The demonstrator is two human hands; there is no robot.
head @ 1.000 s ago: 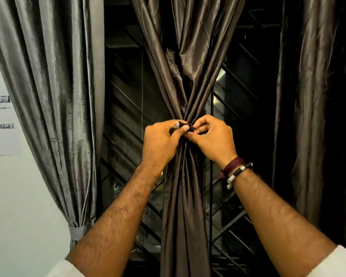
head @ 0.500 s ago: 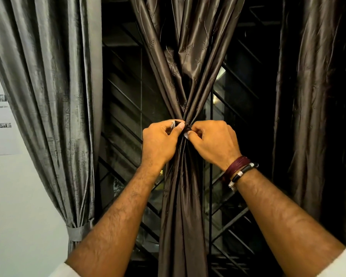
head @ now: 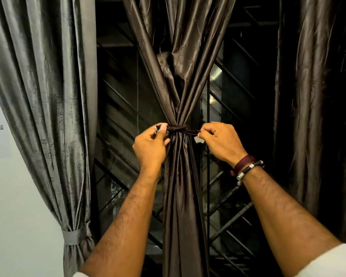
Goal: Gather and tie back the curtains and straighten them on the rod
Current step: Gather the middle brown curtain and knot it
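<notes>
Head view centres on the brown curtain (head: 185,186), gathered into a narrow waist by a dark tie (head: 178,129) knotted around it. Left hand (head: 150,146) pinches one end of the tie just left of the knot; right hand (head: 221,141) pinches the other end, drawn out taut to the right. Behind hangs a window grille (head: 124,120). A grey curtain (head: 46,96) at left is bound low by its own band (head: 75,235), beside a pale wall (head: 12,206).
</notes>
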